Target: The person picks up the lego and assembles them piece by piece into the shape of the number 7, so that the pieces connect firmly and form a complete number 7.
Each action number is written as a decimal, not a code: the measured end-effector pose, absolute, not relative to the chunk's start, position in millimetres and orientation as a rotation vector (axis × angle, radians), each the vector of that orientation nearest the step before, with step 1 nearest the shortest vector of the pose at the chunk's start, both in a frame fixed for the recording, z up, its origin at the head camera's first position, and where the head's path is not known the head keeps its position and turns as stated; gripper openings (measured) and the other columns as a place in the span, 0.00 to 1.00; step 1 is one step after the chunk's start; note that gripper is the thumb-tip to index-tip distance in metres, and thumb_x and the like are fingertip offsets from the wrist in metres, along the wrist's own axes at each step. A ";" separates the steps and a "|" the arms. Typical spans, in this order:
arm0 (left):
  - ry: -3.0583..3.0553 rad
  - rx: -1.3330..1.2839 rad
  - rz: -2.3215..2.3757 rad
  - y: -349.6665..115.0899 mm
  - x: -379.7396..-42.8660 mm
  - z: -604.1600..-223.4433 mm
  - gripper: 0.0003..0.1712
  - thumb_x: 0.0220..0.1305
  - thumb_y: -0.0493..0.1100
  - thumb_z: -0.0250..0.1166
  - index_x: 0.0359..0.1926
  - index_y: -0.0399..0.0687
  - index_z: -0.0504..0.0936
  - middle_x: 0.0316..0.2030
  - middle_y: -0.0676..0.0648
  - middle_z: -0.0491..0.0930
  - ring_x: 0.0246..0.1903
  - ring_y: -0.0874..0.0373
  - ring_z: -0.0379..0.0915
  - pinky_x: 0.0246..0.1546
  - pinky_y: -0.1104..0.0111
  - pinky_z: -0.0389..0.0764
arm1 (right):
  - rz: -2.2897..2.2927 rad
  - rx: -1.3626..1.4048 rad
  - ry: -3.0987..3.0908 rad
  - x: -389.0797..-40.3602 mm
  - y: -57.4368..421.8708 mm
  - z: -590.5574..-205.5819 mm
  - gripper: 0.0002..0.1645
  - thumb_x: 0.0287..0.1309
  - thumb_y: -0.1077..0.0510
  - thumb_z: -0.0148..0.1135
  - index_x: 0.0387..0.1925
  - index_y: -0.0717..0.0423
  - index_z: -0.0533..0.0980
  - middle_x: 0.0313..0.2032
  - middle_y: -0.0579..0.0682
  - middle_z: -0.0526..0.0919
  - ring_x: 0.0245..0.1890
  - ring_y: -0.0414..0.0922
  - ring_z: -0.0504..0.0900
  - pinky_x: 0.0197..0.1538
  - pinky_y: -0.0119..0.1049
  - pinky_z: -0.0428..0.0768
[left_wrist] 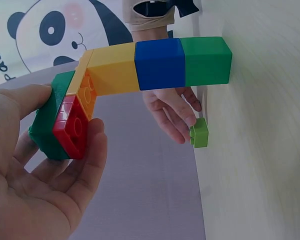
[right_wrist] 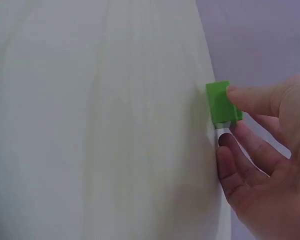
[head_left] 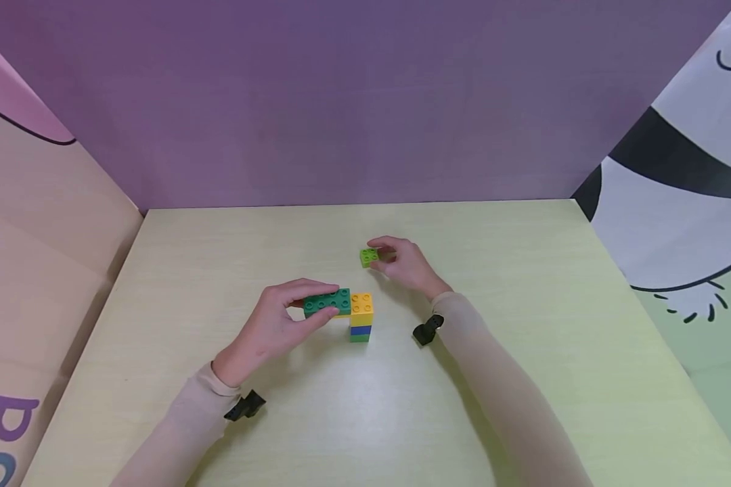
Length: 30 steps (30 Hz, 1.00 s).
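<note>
My left hand [head_left: 280, 321] pinches a dark green toy brick [head_left: 327, 303] between thumb and fingers. This brick is joined to a stack standing upright on the table: a yellow brick [head_left: 362, 308] over a blue brick [head_left: 361, 331] over a green base brick [left_wrist: 207, 61]. In the left wrist view, a red brick [left_wrist: 72, 127] sits under the dark green one, beside a thin yellow-orange piece [left_wrist: 82, 82]. Farther back, my right hand [head_left: 407, 265] holds a small lime green brick [right_wrist: 219, 102] at the table surface, thumb on one side and fingers on the other.
The pale wooden table [head_left: 219, 257] meets a purple wall [head_left: 353, 108] along its back edge. Side walls stand at left and right, the right one with a panda drawing [head_left: 694, 223]. Black wrist devices [head_left: 428, 330] sit on both sleeves.
</note>
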<state>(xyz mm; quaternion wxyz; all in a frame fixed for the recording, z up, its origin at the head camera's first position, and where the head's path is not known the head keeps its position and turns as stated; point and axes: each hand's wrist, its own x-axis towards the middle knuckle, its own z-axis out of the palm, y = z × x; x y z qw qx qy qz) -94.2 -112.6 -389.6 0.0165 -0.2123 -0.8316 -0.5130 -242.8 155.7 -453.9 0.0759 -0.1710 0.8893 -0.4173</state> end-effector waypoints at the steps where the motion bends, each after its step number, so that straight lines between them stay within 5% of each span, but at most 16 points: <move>1: -2.585 -0.661 -1.596 -112.6 -94.3 -389.7 0.20 0.65 0.41 0.77 0.58 0.55 0.91 0.51 0.55 0.90 0.47 0.61 0.85 0.48 0.68 0.87 | -1.250 -0.503 2.665 -243.1 155.6 -455.0 0.26 0.66 0.64 0.71 0.65 0.59 0.80 0.60 0.59 0.87 0.58 0.57 0.86 0.64 0.52 0.85; 30: -2.575 -0.667 -1.599 -110.3 -95.0 -391.7 0.20 0.65 0.41 0.78 0.58 0.55 0.90 0.50 0.56 0.90 0.47 0.62 0.85 0.48 0.68 0.87 | -1.280 -0.430 2.645 -247.4 161.0 -460.1 0.23 0.66 0.61 0.73 0.62 0.56 0.82 0.58 0.58 0.88 0.56 0.56 0.86 0.65 0.51 0.84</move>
